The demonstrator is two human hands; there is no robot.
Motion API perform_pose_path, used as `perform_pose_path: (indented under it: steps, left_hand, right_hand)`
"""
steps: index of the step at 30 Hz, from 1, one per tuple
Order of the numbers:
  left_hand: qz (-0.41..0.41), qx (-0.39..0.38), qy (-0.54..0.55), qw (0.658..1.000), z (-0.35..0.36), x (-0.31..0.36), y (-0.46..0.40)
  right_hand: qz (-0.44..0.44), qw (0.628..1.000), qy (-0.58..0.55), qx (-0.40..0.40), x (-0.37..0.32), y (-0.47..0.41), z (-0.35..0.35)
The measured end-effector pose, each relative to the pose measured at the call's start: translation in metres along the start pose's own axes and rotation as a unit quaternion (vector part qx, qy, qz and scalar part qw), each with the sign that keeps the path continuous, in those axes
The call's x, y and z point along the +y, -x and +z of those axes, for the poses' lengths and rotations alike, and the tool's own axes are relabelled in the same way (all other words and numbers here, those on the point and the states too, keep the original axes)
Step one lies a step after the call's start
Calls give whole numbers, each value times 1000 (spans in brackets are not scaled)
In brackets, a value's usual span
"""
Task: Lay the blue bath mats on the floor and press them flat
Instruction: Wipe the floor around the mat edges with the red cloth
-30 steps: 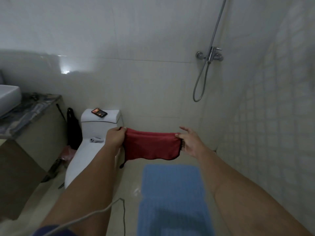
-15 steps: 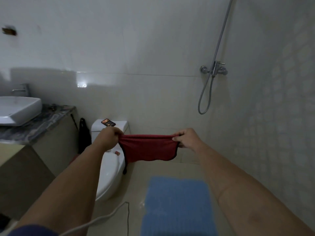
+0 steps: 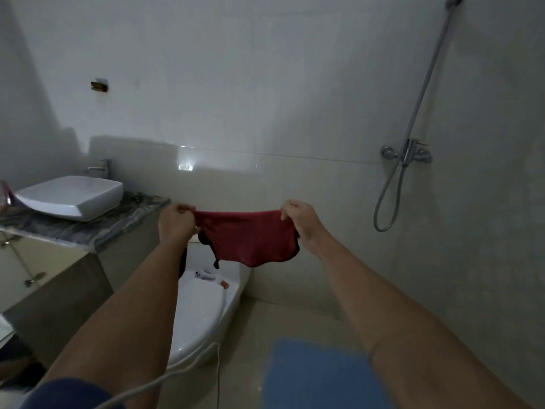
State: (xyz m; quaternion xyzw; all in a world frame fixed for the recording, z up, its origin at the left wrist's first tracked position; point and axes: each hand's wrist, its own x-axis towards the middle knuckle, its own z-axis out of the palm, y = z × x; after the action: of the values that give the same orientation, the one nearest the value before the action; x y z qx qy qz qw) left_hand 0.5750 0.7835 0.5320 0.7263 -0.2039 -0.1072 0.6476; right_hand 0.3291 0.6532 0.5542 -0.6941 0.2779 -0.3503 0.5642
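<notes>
A blue bath mat (image 3: 315,376) lies flat on the beige floor at the bottom of the view, partly hidden by my right forearm. Well above it, I hold a red cloth (image 3: 250,237) stretched out in front of the wall. My left hand (image 3: 176,221) pinches its left top corner and my right hand (image 3: 300,222) pinches its right top corner. The cloth hangs slack between them, with a dark edge trim along its lower side.
A white toilet (image 3: 203,314) stands left of the mat, small items on its lid. A white basin (image 3: 70,197) sits on a marble counter (image 3: 85,228) at left. Shower mixer and hose (image 3: 407,156) hang on the right wall. A white cable (image 3: 165,379) trails below.
The view has tilted upward, so the mat slid toward the bottom edge and the basin came into sight. Both hands have raised the red cloth and still hold its corners.
</notes>
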Motion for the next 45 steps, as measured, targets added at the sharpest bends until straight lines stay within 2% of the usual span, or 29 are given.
perform_pose_path:
  steps: [3,7,10,14,19,20,22,24,26,28,31,34,37,39,42,45]
  left_hand:
    - [-25,-51,164,985,14,32,2]
    - [0,-221,151,964,46,67,24]
    - [12,-303,113,946,68,84,36]
    - [21,-325,87,941,96,100,50]
    - [-20,-282,135,950,123,108,67]
    - [-9,-279,120,953,125,106,68]
    - [38,-310,14,950,123,100,72]
    - [71,-370,-101,921,120,87,77]
    - [77,-404,-168,896,121,70,79]
    - [77,-405,-203,888,124,55,78]
    - [67,-360,-182,913,126,29,78]
    - [0,-319,-132,938,129,-7,76]
    - [-80,-278,-88,953,127,-56,79]
    - [-131,-246,-71,958,122,-96,78]
    - [-191,-193,-60,961,109,-163,81]
    - [-265,-175,-76,945,94,-264,93]
  right_hand:
    - [12,995,-53,-83,-30,-6,12]
    - [-72,995,-16,-73,-43,-16,8]
    - [-86,996,14,-29,-46,-17,-7]
    - [-58,997,41,40,-38,-23,-29]
    - [-43,993,50,97,-29,-24,-53]
    - [-44,992,54,104,-28,-23,-58]
    - [-39,992,51,105,-25,-22,-67]
    - [-26,995,31,91,-19,-23,-76]
    - [4,998,18,68,-11,-22,-81]
    - [38,998,18,45,-3,-23,-82]
    - [75,996,35,45,19,-28,-78]
    - [136,989,41,35,67,-39,-64]
    - [238,971,-32,2,116,-30,-46]
    - [316,941,-99,-74,152,-19,-30]
    - [423,878,-131,-181,215,3,-5]
    - [509,830,-128,-191,295,26,30]
